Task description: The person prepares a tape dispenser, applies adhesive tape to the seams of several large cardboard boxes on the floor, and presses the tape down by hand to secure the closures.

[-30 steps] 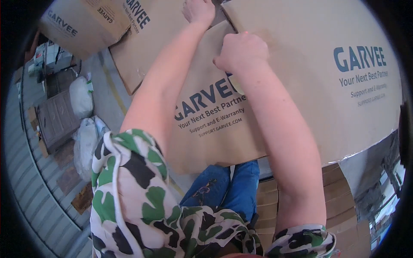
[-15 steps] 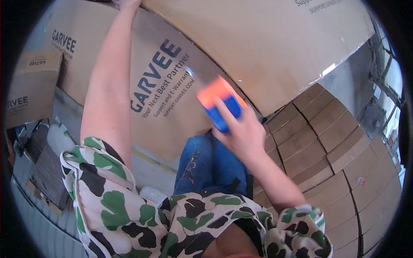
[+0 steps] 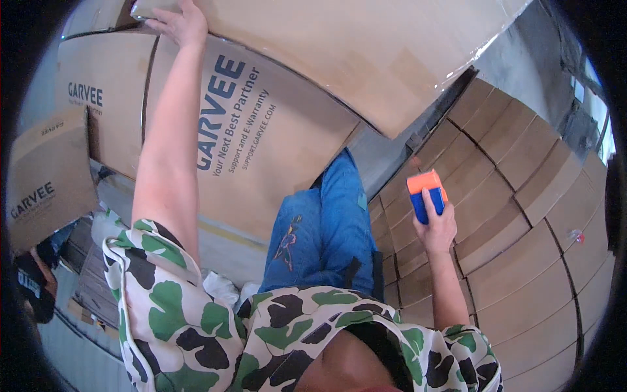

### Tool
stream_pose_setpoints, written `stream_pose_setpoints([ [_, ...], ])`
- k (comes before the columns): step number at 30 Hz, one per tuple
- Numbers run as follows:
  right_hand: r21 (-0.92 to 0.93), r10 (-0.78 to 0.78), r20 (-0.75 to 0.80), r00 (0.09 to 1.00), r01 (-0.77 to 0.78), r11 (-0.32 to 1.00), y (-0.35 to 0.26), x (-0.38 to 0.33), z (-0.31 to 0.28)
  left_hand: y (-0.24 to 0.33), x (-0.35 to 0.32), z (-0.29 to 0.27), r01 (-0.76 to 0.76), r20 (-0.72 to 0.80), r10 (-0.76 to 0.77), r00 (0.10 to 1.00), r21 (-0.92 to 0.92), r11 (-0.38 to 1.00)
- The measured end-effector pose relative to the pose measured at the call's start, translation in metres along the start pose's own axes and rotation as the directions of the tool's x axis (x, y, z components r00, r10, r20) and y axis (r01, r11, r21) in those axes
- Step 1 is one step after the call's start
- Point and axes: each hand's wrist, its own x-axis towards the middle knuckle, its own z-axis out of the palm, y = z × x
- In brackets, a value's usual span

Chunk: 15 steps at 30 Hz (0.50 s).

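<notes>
My left hand reaches up and lies against the near left edge of a large upper carton. Its fingers are spread and grip nothing. Beneath that carton stands another brown carton with dark print, close in front of my legs. Off to the right, my right hand is closed around a small orange-and-blue tape dispenser, orange end up. The dispenser is held in the air, apart from the upper carton.
Rows of stacked brown cartons fill the right side. Two more printed cartons, one upright and one tilted, are at the left. Part of another person shows at the lower left. White plastic wrap lies near my legs.
My right hand has swung right and down with the tape dispenser, away from the cartons in front. The view has shifted, and more of my left hand now shows on the upper carton.
</notes>
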Motion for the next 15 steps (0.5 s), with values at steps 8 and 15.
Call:
stream_pose_setpoints([
  [8, 0.005, -0.056, -0.126, 0.991, 0.057, 0.998, -0.004, 0.108, 0.056, 0.144, -0.113, -0.078, 0.510, 0.541, -0.213, 0.814, -0.488, 0.708],
  [15, 0.114, 0.316, 0.419, 0.851, -0.394, 0.912, -0.020, 0.174, 0.043, 0.241, -0.253, -0.156, 0.811, 0.834, -0.116, 0.540, -0.478, 0.338],
])
